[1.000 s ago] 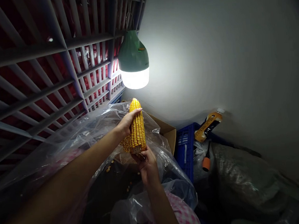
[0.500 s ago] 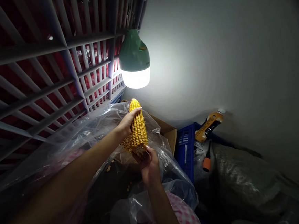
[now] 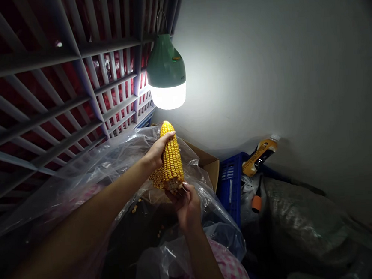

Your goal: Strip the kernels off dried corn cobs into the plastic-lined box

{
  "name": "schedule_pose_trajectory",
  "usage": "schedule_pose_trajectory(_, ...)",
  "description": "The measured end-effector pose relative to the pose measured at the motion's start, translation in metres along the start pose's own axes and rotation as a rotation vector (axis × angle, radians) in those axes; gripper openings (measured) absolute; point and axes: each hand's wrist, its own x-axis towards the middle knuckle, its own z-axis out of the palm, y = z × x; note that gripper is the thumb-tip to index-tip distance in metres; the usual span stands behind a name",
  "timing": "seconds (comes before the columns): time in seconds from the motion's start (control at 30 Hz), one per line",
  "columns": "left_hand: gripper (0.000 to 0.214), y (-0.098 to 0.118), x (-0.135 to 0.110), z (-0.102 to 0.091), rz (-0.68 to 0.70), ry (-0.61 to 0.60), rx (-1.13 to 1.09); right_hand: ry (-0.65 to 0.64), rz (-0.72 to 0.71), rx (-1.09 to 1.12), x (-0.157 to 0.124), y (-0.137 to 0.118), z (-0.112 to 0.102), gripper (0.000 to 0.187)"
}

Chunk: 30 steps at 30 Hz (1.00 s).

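My left hand [image 3: 157,152] is closed around an ear of corn [image 3: 172,157], its thumb lying across the yellow kernels. The cob stands nearly upright, with its cut lower end facing me. At that lower end my right hand [image 3: 187,206] is closed, the thumb by the bottom edge and the other fingers curled beneath, partly hidden. Loose corn kernels [image 3: 157,179] lie in a heap just behind the cob. Clear plastic sheeting [image 3: 123,155] spreads below and around both hands, and a few stray bits rest on the dark area under them.
A lit green lamp [image 3: 166,68] hangs above the corn. Plastic crates [image 3: 102,116] rise on the left beside a pale wall [image 3: 264,64]. To the right are a cardboard box [image 3: 211,169], a blue crate [image 3: 229,187], a labelled bottle [image 3: 261,154], an orange-ended tool [image 3: 256,203] and a large sack [image 3: 308,216].
The right thumb has shifted slightly at the cob's lower end. The left hand keeps its hold, and the whole view has moved only a little.
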Motion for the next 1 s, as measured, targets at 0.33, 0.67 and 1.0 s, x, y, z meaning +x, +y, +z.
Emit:
schedule_pose_trajectory(0.33,0.033,-0.012,-0.003,0.003,0.066,-0.048,0.089,0.08,0.041,-0.054,0.006,0.009,-0.004,0.009)
schedule_pose_trajectory(0.67,0.028,-0.006,-0.002,0.002,0.006,-0.039,0.057,0.048,0.0,-0.008,0.003,0.003,-0.001,0.018)
schedule_pose_trajectory(1.0,0.035,-0.018,-0.008,0.007,0.108,-0.094,0.148,0.086,0.068,-0.029,0.009,0.007,-0.003,0.008)
